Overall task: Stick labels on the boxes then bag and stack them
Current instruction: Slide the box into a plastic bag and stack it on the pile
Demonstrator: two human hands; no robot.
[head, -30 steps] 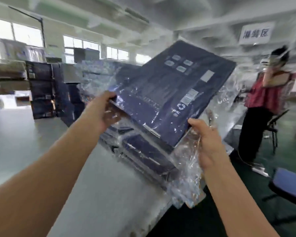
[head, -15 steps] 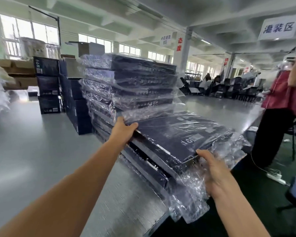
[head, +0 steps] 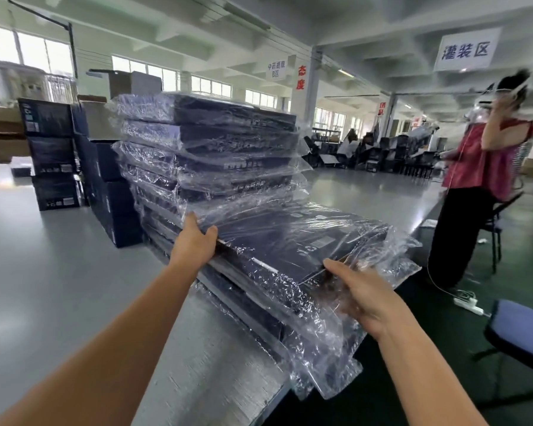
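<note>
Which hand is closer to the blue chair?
Right. The right hand grips the bagged box corner toward the blue chair; the left hand grips its opposite edge.

A wide grey table (head: 59,287) fills the view, its right edge running from 5 o'clock up toward 1 o'clock. At that edge, around 4 o'clock, sits a low stack of bagged boxes (head: 246,298), loose plastic hanging over the side, with the top bagged box (head: 290,241) lying flat on it. Touching it at 12 o'clock rises a taller stack of bagged boxes (head: 213,142). At 10 o'clock stand piles of dark unbagged boxes (head: 51,149), and brown cartons (head: 0,142) lie at 9 o'clock.
</note>
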